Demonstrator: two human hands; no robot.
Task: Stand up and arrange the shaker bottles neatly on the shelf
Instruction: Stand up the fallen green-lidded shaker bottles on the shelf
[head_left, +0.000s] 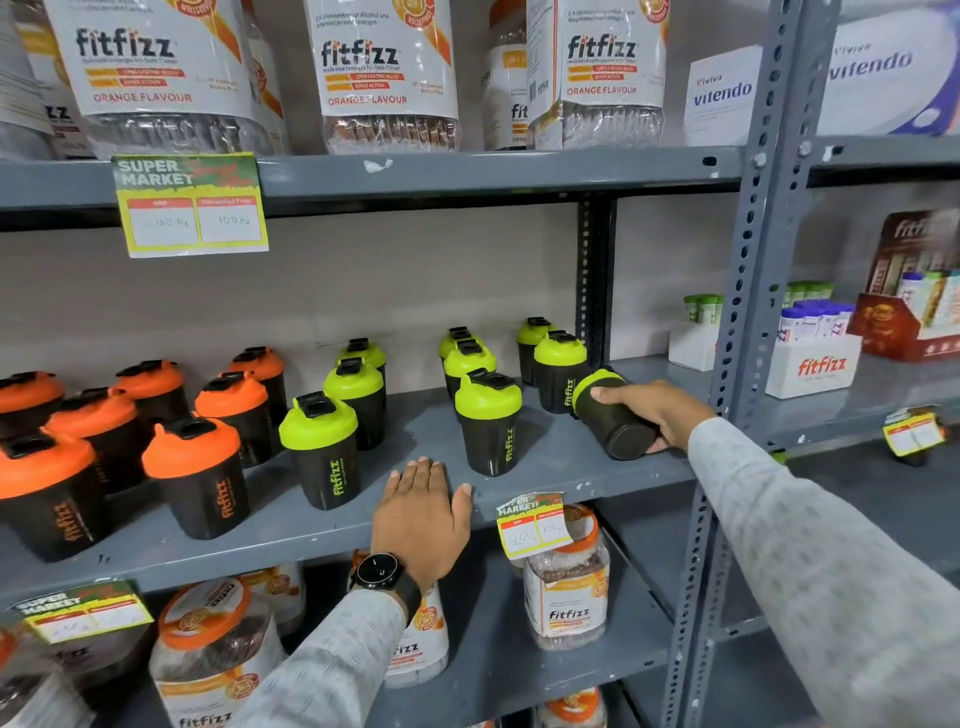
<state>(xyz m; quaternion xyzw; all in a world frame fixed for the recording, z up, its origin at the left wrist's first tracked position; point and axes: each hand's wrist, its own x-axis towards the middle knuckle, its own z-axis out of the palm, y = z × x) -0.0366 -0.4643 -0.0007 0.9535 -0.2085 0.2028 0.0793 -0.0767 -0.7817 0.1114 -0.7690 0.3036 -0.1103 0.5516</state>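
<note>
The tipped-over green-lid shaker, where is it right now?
In the head view, the tipped-over shaker lies on its side at the right end of the middle shelf, gripped by the right hand, just right of an upright green-lid shaker.

We're looking at a shop aisle: grey steel shelving (467, 176) is carrying rows of branded jars (384, 78), and "Super Market" price tags (189, 205) are hanging off the shelf edges.
</note>
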